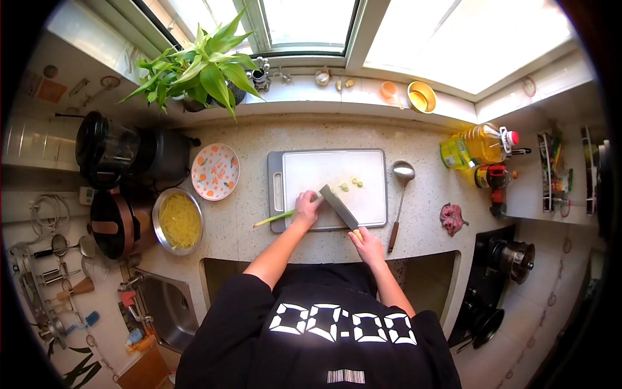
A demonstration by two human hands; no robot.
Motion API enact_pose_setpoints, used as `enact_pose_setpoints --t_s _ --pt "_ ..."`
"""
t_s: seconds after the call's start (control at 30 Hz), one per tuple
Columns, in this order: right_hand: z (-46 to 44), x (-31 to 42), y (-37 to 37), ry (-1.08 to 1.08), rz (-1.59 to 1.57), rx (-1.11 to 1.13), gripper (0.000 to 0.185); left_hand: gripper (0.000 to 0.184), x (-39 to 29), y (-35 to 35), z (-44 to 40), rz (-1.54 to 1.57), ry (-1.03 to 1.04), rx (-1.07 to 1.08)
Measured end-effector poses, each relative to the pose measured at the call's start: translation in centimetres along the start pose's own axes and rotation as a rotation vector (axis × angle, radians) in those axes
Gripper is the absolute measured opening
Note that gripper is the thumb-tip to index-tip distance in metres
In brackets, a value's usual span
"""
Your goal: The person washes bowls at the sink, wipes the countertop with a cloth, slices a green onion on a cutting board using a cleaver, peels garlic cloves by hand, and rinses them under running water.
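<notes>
A white cutting board with a grey rim (pixel 291 175) lies on the counter in front of me. My left hand (pixel 307 209) presses a green onion (pixel 275 218) against its lower left part, the stalk sticking out past the board's left edge. My right hand (pixel 368 245) grips the handle of a kitchen knife (pixel 339 209). The broad blade slants up and left, its tip end beside my left fingers. Several cut green onion pieces (pixel 344 187) lie on the board to the right of the blade.
Left of the board are a patterned plate (pixel 216 172) and a metal bowl of yellow shreds (pixel 181 222). A ladle (pixel 396 207) lies to the right, then a pinkish cloth (pixel 453 219) and an oil bottle (pixel 486 144). A sink (pixel 170 311) and stove (pixel 483 285) flank me.
</notes>
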State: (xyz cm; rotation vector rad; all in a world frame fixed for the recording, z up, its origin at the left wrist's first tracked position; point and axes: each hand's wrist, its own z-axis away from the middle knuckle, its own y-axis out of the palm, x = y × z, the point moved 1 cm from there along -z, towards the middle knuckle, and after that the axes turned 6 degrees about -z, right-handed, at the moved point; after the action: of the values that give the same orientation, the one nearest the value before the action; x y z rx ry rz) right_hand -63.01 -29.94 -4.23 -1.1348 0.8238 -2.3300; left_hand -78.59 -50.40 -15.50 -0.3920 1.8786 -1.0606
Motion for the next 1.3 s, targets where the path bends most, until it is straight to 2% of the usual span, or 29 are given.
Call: enact_pose_setpoints --t_s 0.3,0.5,0.63,0.73,0.87,1.0,1.3 --pt "-0.3 -1.2 0.1 -0.008 -0.033 -0.035 0.047 0.053 -0.5 -0.5 -0.1 0.004 -0.008 0.006" --pt "-0.5 -2.0 -1.2 -0.009 0.015 -0.113 0.046 0.045 -1.0 -1.3 -0.4 -0.048 -0.014 0.022" --pt "-0.4 -2.3 -1.3 -0.028 0.109 -0.144 0.047 0.038 -1.9 -4.4 0.2 0.034 -0.198 -0.107" --pt "-0.2 -2.5 -1.7 -0.050 0.095 -0.194 0.046 0.038 -3.0 -6.9 -0.7 0.131 -0.181 -0.089" --pt "-0.3 -2.6 -2.3 -0.098 0.137 -0.257 0.043 0.042 -5.9 -7.8 -4.3 0.061 0.050 -0.006" --pt "-0.9 -3.4 -3.0 -0.141 0.210 -0.255 0.044 0.038 -6.7 -5.1 -7.3 -0.105 0.120 0.201" --pt "-0.6 -3.8 -3.7 -0.257 0.243 -0.269 0.045 0.037 -5.9 -0.9 -10.4 -0.247 0.049 0.262"
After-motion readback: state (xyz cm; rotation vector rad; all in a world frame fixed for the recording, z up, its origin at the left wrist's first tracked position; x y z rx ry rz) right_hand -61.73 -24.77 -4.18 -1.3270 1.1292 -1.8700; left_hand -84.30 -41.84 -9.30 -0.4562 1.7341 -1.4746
